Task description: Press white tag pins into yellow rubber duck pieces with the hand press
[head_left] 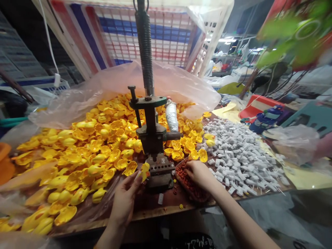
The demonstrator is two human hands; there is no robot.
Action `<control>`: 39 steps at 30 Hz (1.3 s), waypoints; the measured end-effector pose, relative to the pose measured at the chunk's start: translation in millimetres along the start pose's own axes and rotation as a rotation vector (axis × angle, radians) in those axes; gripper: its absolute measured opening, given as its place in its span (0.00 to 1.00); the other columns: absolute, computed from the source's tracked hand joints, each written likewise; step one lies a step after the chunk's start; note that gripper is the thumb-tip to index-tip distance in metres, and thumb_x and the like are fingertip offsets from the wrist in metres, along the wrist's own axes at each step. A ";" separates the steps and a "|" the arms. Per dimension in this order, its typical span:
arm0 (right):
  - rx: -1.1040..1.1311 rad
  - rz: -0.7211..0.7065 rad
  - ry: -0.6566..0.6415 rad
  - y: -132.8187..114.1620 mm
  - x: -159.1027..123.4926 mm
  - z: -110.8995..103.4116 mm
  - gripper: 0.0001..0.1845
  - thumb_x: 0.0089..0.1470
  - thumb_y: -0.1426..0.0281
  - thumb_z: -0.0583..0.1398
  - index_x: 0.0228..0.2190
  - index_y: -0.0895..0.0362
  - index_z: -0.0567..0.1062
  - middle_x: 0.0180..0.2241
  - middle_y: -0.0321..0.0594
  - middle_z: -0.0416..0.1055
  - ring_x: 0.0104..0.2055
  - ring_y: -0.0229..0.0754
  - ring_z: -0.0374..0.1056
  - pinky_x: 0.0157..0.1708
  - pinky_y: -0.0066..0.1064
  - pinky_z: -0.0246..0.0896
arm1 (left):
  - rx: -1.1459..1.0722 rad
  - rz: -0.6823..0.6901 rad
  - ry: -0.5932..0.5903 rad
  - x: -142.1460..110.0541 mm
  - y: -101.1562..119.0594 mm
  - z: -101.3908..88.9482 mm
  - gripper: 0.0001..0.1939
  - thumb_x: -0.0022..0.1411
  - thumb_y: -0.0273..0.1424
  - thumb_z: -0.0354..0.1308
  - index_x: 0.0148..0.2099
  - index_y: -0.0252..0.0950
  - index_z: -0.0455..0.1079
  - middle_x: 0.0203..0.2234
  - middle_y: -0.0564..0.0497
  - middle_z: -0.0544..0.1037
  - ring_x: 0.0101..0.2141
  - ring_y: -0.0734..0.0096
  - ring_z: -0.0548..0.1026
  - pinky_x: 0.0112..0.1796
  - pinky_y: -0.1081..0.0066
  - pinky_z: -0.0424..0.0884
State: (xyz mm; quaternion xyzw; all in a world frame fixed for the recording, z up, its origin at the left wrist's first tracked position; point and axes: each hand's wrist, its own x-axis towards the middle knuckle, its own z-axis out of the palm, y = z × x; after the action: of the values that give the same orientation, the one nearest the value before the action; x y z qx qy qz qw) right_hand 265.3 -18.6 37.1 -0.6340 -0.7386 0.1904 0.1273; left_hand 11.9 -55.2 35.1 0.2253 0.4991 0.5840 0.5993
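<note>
Between the thumb and fingers of my left hand (126, 193) is a yellow plastic shell piece (144, 171), held just left of the press base. My right hand (199, 174) reaches into a shallow tray (198, 197) of small red-brown parts (183, 174); its fingertips are down among them, so what they pinch is hidden. A dark metal hand press (153, 135) stands upright between my hands, with a tape-wrapped handle (171, 116) on its right. Below its column sits a block with a row of holes (162, 167).
A big heap of yellow shells (98, 145) covers the left and back, with plastic sheeting (111, 81) behind. Grey-white small parts with thin metal pins (241, 155) are piled on the right. A red bin (255, 107) and blue bottle (267, 119) stand farther right. The table's front edge (145, 215) is near me.
</note>
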 end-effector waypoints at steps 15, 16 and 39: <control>0.684 -0.394 0.354 -86.8 -12.8 37.5 0.06 0.47 0.79 0.59 0.25 0.57 0.73 0.24 0.34 0.70 0.26 0.35 0.65 0.27 0.24 0.59 | -0.023 0.032 -0.084 -9.7 -8.0 13.2 0.21 0.39 0.34 0.74 0.38 0.33 0.79 0.34 0.46 0.82 0.30 0.72 0.77 0.32 0.77 0.74; 0.658 -0.410 0.368 -86.4 -12.9 38.0 0.06 0.47 0.79 0.58 0.25 0.57 0.72 0.24 0.35 0.69 0.26 0.35 0.65 0.28 0.24 0.58 | -0.031 0.034 -0.086 -9.4 -8.1 13.2 0.20 0.39 0.34 0.74 0.38 0.33 0.79 0.34 0.47 0.82 0.30 0.72 0.77 0.32 0.77 0.74; 0.818 0.070 0.461 -54.5 121.2 -77.0 0.17 0.60 0.63 0.50 0.32 0.60 0.72 0.26 0.38 0.67 0.29 0.37 0.64 0.31 0.28 0.61 | 0.930 0.540 -0.427 63.6 6.5 14.9 0.11 0.53 0.34 0.59 0.36 0.37 0.78 0.38 0.45 0.71 0.42 0.59 0.72 0.47 0.60 0.67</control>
State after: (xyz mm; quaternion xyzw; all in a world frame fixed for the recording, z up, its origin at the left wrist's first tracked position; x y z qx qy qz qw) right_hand 230.1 103.2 123.7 -0.5821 -0.5334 0.3244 0.5210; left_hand 10.1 9.7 25.3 0.6974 0.4959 0.3770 0.3543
